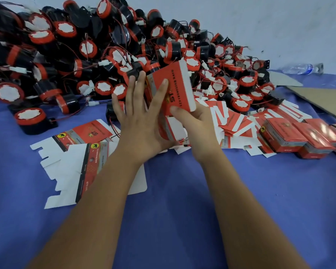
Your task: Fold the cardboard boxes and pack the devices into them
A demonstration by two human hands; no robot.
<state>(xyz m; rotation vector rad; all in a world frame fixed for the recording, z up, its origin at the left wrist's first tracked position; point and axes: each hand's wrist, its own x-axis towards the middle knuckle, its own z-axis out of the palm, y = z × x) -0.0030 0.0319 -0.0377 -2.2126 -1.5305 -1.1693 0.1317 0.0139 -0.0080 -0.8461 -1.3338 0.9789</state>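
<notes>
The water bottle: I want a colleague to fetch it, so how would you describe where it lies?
Start at the big pile of black-and-red devices on the blue cloth and follow its far edge right to the pale wall. There, beyond the brown cardboard sheet, lies the water bottle on its side. It is the only clear plastic thing there.

A plastic water bottle [299,68] lies on its side by the wall [260,20] ahead of me. Near it, a brown cardboard sheet [326,100] rests on my table's blue cloth [182,210].
</notes>
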